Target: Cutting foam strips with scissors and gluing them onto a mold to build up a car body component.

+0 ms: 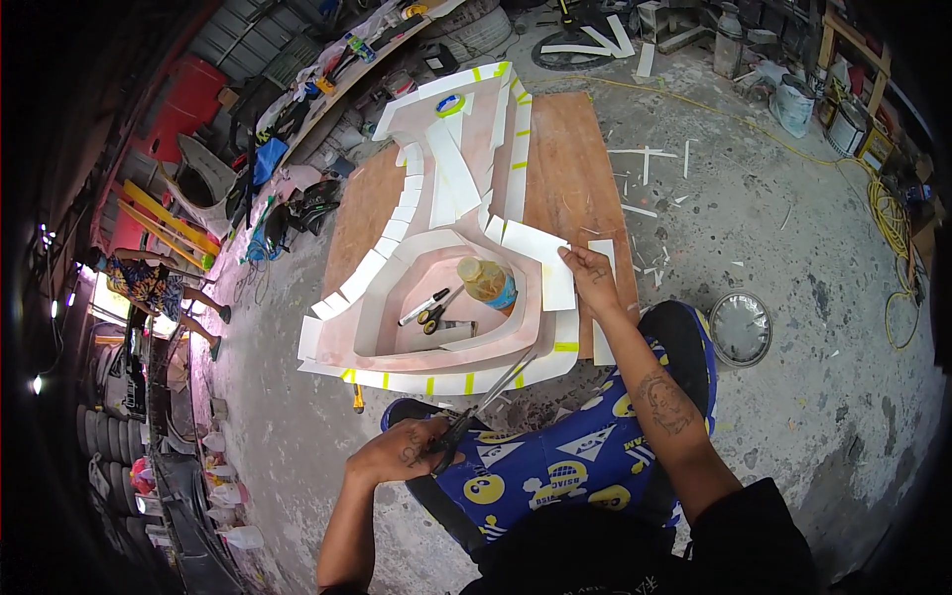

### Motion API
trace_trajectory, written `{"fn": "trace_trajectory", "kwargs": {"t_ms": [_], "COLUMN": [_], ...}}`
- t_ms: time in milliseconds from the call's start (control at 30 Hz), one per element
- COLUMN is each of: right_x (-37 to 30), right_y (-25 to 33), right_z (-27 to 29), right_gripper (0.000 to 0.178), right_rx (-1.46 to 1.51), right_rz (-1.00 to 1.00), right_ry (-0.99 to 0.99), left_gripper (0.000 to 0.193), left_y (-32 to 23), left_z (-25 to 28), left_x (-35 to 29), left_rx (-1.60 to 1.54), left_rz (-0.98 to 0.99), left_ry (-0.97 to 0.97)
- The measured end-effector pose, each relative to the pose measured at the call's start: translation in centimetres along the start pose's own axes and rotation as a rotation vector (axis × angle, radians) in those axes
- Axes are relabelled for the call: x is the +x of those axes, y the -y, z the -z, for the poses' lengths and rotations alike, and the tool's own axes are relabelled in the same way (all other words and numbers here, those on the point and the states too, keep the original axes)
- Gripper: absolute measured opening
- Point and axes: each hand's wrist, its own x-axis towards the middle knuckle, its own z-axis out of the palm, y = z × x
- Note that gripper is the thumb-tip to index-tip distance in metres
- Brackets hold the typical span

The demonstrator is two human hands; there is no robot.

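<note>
Low in the middle, my left hand (pixel 402 451) is closed around the black handles of a pair of scissors (pixel 501 385); their long blades point up and right. My right hand (pixel 588 273) pinches the edge of a white card piece (pixel 543 248) at the right side of a pinkish moulded part (pixel 476 359). White card strips and short yellow tape pieces line the part's rim. Its recess holds a bottle (pixel 486 286) with yellowish contents, a marker (pixel 423 307) and black-handled scissors (pixel 429 319). A blue-and-yellow tape roll (pixel 450 105) and a long white card (pixel 454 174) lie farther up.
Beneath the part is a brown plywood board (pixel 570 169). An orange-handled tool (pixel 358 399) lies near its left front. White offcuts (pixel 650 164), a round metal basin (pixel 740 328) and a yellow cable (pixel 890 223) are at right. A cluttered bench (pixel 357 74) and another person (pixel 154 283) are at left.
</note>
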Motion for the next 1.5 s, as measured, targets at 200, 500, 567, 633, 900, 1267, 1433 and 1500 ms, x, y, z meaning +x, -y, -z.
{"fn": "trace_trajectory", "kwargs": {"t_ms": [200, 500, 567, 633, 900, 1267, 1433, 1500], "right_x": [0.1, -0.7, -1.4, -2.9, -10.5, -15.0, -15.9, -16.3], "right_y": [-0.1, 0.9, 2.0, 3.8, 10.1, 11.9, 12.8, 12.5], "right_z": [0.3, 0.9, 1.6, 1.9, 2.9, 3.4, 3.1, 2.8], "right_gripper": [0.023, 0.022, 0.023, 0.023, 0.026, 0.031, 0.031, 0.032], "right_rx": [-0.037, 0.013, -0.036, -0.092, -0.166, -0.244, -0.248, -0.252], "right_rz": [-0.001, -0.017, -0.054, -0.103, -0.276, -0.287, -0.293, -0.308], "right_ry": [0.009, -0.010, 0.000, -0.031, 0.021, 0.074, 0.079, 0.099], "left_gripper": [0.026, 0.026, 0.026, 0.030, 0.027, 0.023, 0.021, 0.021], "left_y": [0.2, -0.1, -0.3, -0.4, 0.0, -2.0, -1.3, -0.5], "left_z": [-0.2, 0.0, 0.2, 0.3, 1.5, 2.5, 2.5, 2.2], "left_x": [-0.1, 0.0, 0.1, 0.3, 3.2, 5.4, 4.1, 4.7], "left_rx": [0.011, 0.035, 0.032, 0.031, 0.083, 0.032, -0.008, 0.084], "left_rz": [0.002, 0.029, 0.043, -0.002, -0.034, -0.012, 0.006, -0.029], "left_ry": [-0.005, 0.035, 0.051, -0.031, 0.036, 0.225, 0.182, 0.201]}}
